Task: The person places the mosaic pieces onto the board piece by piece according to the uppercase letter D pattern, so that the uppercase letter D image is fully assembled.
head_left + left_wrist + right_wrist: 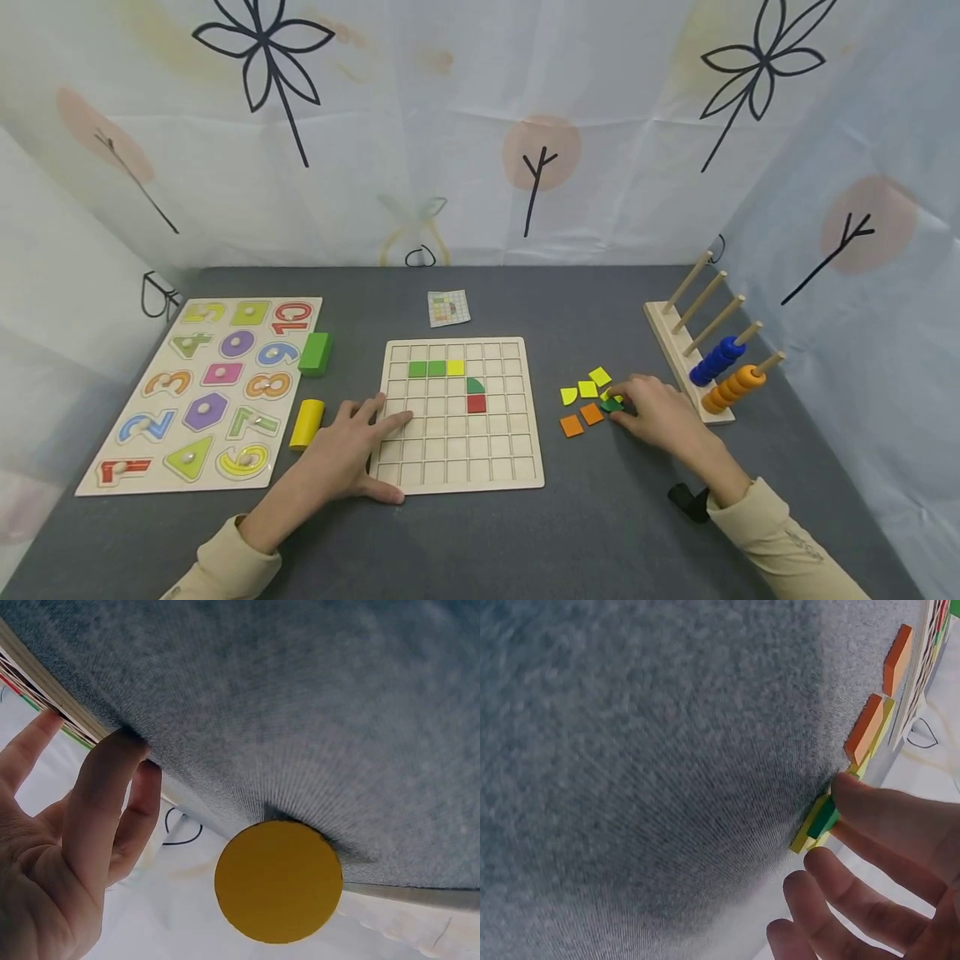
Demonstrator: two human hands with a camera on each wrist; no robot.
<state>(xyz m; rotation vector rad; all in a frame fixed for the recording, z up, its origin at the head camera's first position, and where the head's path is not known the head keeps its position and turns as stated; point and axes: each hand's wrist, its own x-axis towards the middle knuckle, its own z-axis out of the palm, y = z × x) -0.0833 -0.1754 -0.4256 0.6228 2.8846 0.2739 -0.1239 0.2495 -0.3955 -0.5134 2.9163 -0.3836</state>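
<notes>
My left hand (348, 450) rests with spread fingers on the left edge of a wooden grid board (446, 471). Three tiles lie in a row on that board: two green squares (417, 369) and a yellow square (455, 367). Lower right of them, a green quarter-round tile (475, 385) sits above a red square tile (476, 404). Right of the board, my right hand (663, 412) pinches another green tile (823, 817) between thumb and index finger. A yellow tile (804, 834) lies beneath it. Beside the hand are more yellow tiles (588, 389) and two orange tiles (572, 426).
A number-and-shape puzzle board (172, 479) lies left, with a green block (315, 354) and a yellow cylinder (307, 424) beside it. A small pattern card (448, 308) lies behind the grid. At right stands a peg stand (667, 329) with blue and orange rings; a black object (687, 502) is near my right wrist.
</notes>
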